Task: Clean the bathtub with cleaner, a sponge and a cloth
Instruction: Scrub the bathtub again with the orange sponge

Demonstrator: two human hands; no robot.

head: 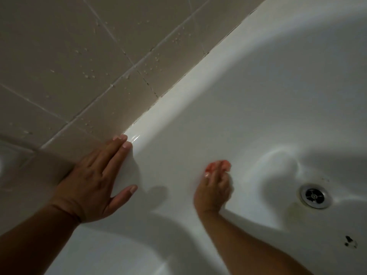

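Note:
The white bathtub point(248, 100) fills the right and lower part of the view. My left hand point(93, 181) lies flat with straight fingers on the tub's rim, next to the tiled wall. Inside the tub, my right hand point(213, 189) curls its fingers around a small orange-red sponge point(218, 165), which peeks out above the fingertips and presses against the tub's inner wall. This hand is blurred. No cleaner bottle or cloth is in view.
Beige wall tiles point(79, 56) with water drops run along the tub's far edge. A round metal drain point(314, 196) sits at the tub's bottom right. Dark specks point(350, 241) mark the tub floor below the drain.

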